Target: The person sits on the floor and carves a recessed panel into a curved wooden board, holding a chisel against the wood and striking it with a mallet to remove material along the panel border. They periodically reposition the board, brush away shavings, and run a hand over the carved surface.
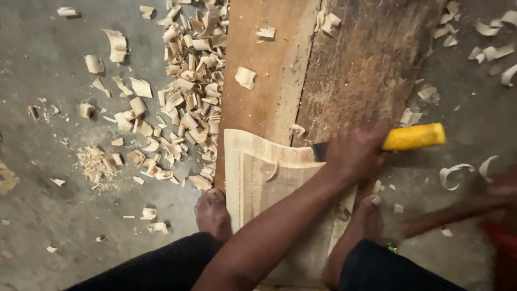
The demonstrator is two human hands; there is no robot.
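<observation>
My left hand (355,153) reaches across from the lower left and grips a chisel with a yellow handle (414,136). Its dark blade (319,151) rests against the curved top edge of a pale carved wooden piece (269,178). This piece lies on a brown plank (269,64). My bare feet (212,213) (361,226) stand on either side of the piece, touching it. At the right edge my right hand (503,188) is a motion blur, closed around a brown stick-like tool (447,215) that points toward the chisel.
A second, darker and rougher board (366,59) lies beside the plank. Pale wood shavings (183,91) are heaped on the grey concrete floor (48,215) to the left. More curls (493,51) lie scattered to the right.
</observation>
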